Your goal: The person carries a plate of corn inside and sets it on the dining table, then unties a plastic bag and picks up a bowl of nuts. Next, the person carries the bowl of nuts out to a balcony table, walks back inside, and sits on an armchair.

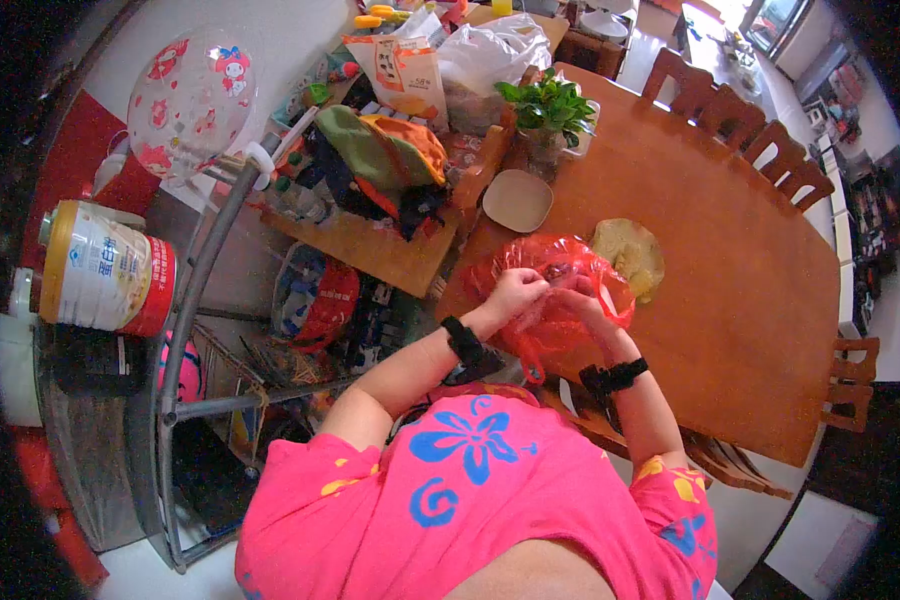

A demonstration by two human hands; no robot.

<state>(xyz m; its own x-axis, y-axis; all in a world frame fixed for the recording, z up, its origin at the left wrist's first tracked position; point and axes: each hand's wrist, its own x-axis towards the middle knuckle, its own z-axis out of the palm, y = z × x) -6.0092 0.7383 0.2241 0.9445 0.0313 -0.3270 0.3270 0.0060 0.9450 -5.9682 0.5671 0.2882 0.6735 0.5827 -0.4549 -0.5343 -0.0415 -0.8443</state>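
A thin red plastic bag point(545, 340) lies at the near left edge of the wooden table, its sides spread out. Over its opening, my left hand point(516, 298) is closed, with the fingertips pinched together. My right hand point(588, 306) comes in from the other side, fingers bent inward, and its tips meet those of the left. Whatever is between the fingertips is too small to make out. Some dark reddish bits show in the bag just beyond them. A pale yellow round mat or flat piece point(627, 258) lies right behind the bag.
On the wooden table point(730, 300) are a beige square dish point(517, 201) and a leafy green plant point(550, 110). Clothes point(385, 150) and packages crowd a side bench at left. A grey metal frame point(175, 400) stands near my left, by a large white tub point(110, 268).
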